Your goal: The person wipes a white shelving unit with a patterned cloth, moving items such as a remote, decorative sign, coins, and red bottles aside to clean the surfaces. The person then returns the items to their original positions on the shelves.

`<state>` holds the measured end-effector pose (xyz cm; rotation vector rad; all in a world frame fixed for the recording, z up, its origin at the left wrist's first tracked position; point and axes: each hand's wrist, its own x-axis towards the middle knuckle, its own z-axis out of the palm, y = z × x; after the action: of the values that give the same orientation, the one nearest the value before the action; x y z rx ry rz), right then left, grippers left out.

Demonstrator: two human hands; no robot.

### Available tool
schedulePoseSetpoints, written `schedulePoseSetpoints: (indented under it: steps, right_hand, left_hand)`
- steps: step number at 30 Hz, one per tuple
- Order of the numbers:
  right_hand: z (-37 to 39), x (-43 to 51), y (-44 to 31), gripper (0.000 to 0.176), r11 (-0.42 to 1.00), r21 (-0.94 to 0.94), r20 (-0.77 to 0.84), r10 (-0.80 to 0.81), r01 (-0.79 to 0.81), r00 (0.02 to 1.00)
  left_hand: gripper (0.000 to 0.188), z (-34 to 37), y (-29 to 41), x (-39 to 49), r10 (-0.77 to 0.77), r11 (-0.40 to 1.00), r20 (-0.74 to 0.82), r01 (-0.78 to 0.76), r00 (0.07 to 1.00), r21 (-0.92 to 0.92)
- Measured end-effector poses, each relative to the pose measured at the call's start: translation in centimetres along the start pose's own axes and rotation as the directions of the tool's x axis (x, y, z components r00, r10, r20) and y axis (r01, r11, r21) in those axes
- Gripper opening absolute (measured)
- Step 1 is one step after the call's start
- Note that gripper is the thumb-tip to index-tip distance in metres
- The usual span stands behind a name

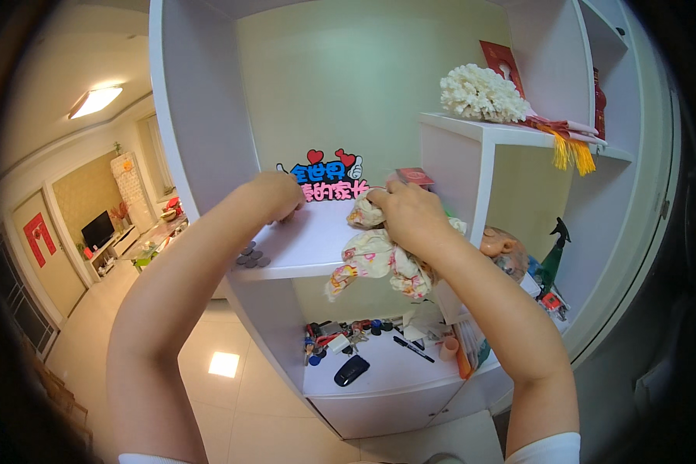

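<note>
My right hand (414, 216) grips a bunched cream cloth (371, 252) with a pink and yellow print. Part of the cloth hangs over the front edge of the white shelf (313, 238). My left hand (275, 196) is low over the left side of the same shelf, fingers pointing down; whether they hold anything is hidden. Just in front of it, by the left panel, lies a small cluster of coins (254, 256). Behind both hands a cut-out sign (325, 174) with hearts and lettering leans on the back wall. A red card (414, 176) stands beyond my right hand.
On the lower shelf are keys and small items (348, 333), a black car key fob (351, 371) and a marker (413, 349). White coral (482, 93) sits on the upper right shelf. A green spray bottle (553, 261) stands at right, behind my right forearm.
</note>
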<state>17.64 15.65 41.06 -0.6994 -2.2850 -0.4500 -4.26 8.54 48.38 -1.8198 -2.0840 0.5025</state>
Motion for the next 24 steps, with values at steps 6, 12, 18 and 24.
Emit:
schedulePoseSetpoints:
  steps: [6,12,18,24]
  right_hand:
    - [0.1,0.2,-0.5,0.02,1.0,0.026,-0.012,-0.011,0.011,1.0]
    - [0.2,0.0,0.1,0.028,1.0,0.02,-0.017,0.003,-0.003,1.0]
    - [0.0,0.1,-0.2,0.03,0.999,0.038,-0.02,0.004,-0.003,1.0]
    - [0.2,0.2,-0.1,0.032,0.999,0.045,-0.004,-0.003,0.004,1.0]
  left_hand:
    - [0.02,4.4,-2.7,1.6,0.061,0.986,-0.207,-0.026,0.976,0.167]
    - [0.032,-1.6,-4.4,1.7,-0.195,0.934,0.017,0.191,0.981,-0.302]
    - [0.013,0.9,-7.3,4.4,-0.325,0.848,0.038,0.309,0.945,-0.431]
    - [0.017,1.9,-7.0,5.8,-0.335,0.931,-0.066,0.319,0.94,-0.18]
